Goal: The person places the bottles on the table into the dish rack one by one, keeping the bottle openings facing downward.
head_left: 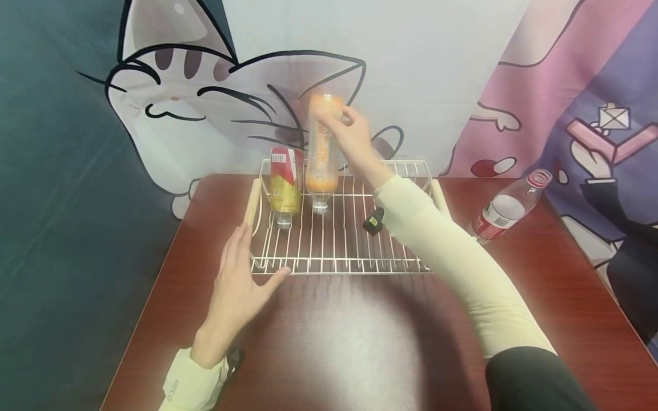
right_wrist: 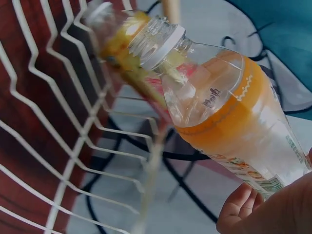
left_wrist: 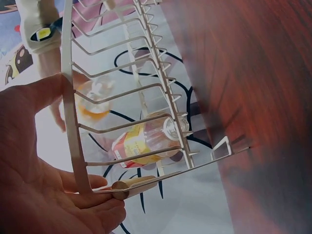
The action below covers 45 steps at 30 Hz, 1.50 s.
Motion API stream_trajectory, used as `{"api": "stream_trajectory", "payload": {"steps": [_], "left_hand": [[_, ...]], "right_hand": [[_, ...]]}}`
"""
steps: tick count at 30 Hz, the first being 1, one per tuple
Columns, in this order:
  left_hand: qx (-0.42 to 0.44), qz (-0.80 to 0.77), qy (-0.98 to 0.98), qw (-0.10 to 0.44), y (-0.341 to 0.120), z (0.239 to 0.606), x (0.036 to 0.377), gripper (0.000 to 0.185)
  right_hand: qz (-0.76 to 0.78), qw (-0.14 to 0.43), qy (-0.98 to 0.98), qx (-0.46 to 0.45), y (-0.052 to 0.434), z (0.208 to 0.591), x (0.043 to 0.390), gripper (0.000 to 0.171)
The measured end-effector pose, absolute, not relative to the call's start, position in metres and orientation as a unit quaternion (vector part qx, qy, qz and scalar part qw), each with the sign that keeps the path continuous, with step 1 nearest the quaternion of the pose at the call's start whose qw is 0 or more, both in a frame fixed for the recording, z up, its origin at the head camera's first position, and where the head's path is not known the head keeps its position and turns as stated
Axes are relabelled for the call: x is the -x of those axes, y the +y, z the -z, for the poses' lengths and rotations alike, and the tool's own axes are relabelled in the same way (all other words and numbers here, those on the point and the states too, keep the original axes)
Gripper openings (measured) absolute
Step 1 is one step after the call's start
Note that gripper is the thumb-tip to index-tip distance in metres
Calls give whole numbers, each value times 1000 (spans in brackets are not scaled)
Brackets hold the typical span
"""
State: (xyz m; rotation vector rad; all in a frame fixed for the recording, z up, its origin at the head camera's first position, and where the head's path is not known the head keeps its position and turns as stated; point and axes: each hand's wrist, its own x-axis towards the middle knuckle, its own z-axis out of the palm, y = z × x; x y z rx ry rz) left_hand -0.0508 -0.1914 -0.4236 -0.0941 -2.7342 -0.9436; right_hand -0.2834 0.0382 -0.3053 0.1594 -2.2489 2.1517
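We wear pale cream, close-fitting sleeves on both arms, reaching to the wrists. Our left hand [head_left: 237,285] is bare, and its sleeve cuff carries small dark printed lettering near the edge, with a dark strap or device just beside the wrist. Our right hand [head_left: 349,137] is bare too; under its forearm sits a small black device with a yellow-green mark. Near the right upper arm a black garment overlaps the cream sleeve.
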Motion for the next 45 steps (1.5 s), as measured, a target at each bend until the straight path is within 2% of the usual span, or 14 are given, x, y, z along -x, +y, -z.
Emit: {"api": "stream_trajectory", "payload": {"steps": [9,21,37,45], "left_hand": [[35,327,-937,119,-191,423,52,113],[33,327,-936,122,-191,424,52,114],[34,325,-938,118,-192,422,52,114],[33,328,-937,116,-193,423,52,114]], "right_hand": [[-685,14,-728,-27,27,338,286,62],[-647,11,-762,0,21,356,289,72],[-648,-4,-762,20,19,374,291,70],[-586,7,-810,3,17,378,294,87]]}}
